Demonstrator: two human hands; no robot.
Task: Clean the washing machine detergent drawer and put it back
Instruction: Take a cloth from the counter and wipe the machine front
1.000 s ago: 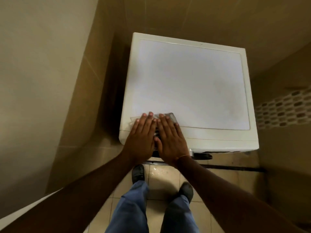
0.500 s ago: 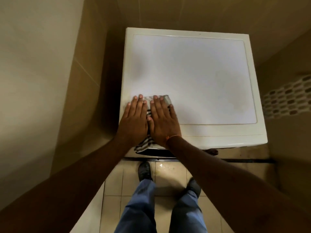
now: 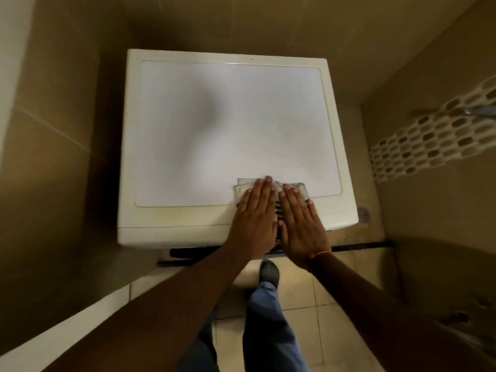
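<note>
currently both hands, left (image 3: 253,218) and right (image 3: 300,224), press flat on the cloth (image 3: 296,187) atop the washer (image 3: 188,218); soft, limp, likely slides; pinch an edge.

We find no readable text, label, brand, number or sign anywhere: the white washing machine (image 3: 236,124) top bears none, and the striped cloth (image 3: 277,208) shows only a pattern.
</note>
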